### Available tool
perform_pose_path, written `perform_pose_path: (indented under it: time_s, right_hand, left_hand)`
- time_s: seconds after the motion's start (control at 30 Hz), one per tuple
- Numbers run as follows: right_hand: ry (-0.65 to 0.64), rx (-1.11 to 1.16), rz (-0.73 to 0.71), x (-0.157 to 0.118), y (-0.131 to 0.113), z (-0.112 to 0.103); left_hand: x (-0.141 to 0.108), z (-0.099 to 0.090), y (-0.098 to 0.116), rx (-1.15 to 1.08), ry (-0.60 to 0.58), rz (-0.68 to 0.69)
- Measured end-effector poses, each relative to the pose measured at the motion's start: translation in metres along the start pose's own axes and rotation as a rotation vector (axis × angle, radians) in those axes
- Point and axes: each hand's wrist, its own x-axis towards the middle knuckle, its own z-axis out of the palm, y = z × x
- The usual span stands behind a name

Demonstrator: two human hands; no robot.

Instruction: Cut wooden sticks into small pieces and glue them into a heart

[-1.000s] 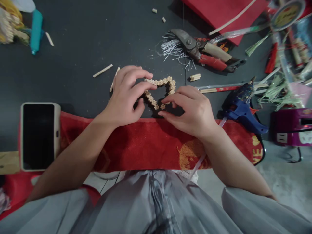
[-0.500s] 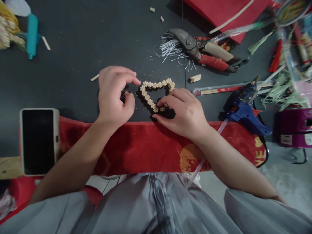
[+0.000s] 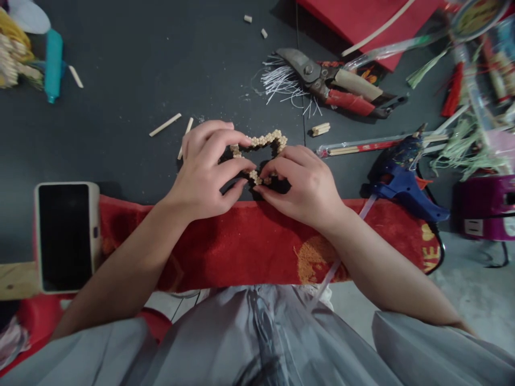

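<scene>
Between my hands, on the dark table, lies a ring of small pale flower-shaped pieces, bent into an angular, heart-like outline. My left hand curls over its left side, with fingertips on the upper left edge and the index finger and thumb at the lower left. Those fingers hide part of the ring. At the lower right, my right hand has its thumb and index finger closed on the ring near its bottom tip. A pale stick lies just beyond my left hand, and another short stick is farther left.
Pruning shears lie beyond my right hand, near white bristles and a small stick bundle. A blue glue gun rests at right. At left is a phone-like device. A red towel runs along the front edge.
My left hand has moved right and slightly down onto the left side of the ring, uncovering a stick behind it. My right hand stays in nearly the same place on the ring.
</scene>
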Motion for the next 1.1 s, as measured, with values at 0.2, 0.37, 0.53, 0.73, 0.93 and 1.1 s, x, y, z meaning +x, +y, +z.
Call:
perform_pose_path:
  time_s: [0.2,0.37,0.53,0.73,0.93,1.1]
  right_hand:
    - [-0.006,0.022,0.022,0.0002,0.0006,-0.0011]
    - [-0.009,0.037,0.032,0.0,0.0007,-0.0007]
    - [-0.004,0.03,0.011,0.0006,0.0013,-0.0005]
    - [0.004,0.028,-0.016,0.0008,0.003,0.0001]
    - [0.015,-0.015,-0.014,0.0004,0.0033,0.001]
    - [0.005,0.018,-0.007,0.0004,0.0035,-0.0007]
  left_hand:
    - [0.0015,-0.0002,0.0013,0.051,0.0,0.014]
    - [0.0032,-0.0015,0.0036,0.004,-0.115,-0.098]
    - [0.0043,0.0008,0.003,-0.04,-0.142,-0.152]
    - [0.0051,0.0015,0.004,-0.061,-0.151,-0.168]
    - [0.0058,0.0013,0.0046,-0.054,-0.16,-0.178]
    - [0.0058,0.003,0.0014,-0.099,-0.162,-0.191]
